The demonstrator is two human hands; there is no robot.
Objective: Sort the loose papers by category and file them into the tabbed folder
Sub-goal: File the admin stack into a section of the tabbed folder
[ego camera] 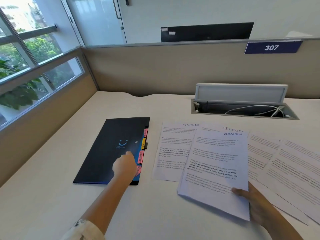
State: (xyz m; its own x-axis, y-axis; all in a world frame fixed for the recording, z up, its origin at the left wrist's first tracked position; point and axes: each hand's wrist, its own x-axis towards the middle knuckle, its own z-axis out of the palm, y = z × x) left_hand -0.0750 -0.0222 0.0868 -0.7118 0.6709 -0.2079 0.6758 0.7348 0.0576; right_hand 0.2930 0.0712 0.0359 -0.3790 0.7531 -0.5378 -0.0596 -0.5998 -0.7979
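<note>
ADMIN sheet point(216, 163) sits centre-right of the tabletop point(43, 205), lifted at its near edge and overlapping the other papers. It looks like a thin stack rather than one page, but can't tell the count. Judged light, floppy and easy to crease; sheets prob. slide on each other, so pinch near a corner w/ thumb on top and support from under, don't drag by one edge.

Right hand point(256, 203) holds it at its 5 o'clock corner: thumb on top, fingers underneath, i.e. pinching the sheet.

At 10 o'clock from it lies a FINANCE sheet point(173, 153), flat and partly covered. A second FINANCE sheet point(232, 129) peeks out at 12 o'clock, only its header showing. More loose papers point(285, 170) fan out at 3 o'clock; their headings are too blurred to read.

At 9 o'clock, just beside the papers, lies the tabbed folder point(107, 153), dark, shut and flat, w/ coloured tabs along its right edge. The Admin tab point(140, 157) is legible; others not clearly. Folder looks stiff and smooth, may skate when pushed; best opened at the tabbed edge.

Left hand point(123, 166) rests on the cover, forefinger extended and the rest curled, fingertip near the Admin tab, gripping nothing.

Further off at 1 o'clock is an open cable tray point(242, 110) w/ white cords.
</note>
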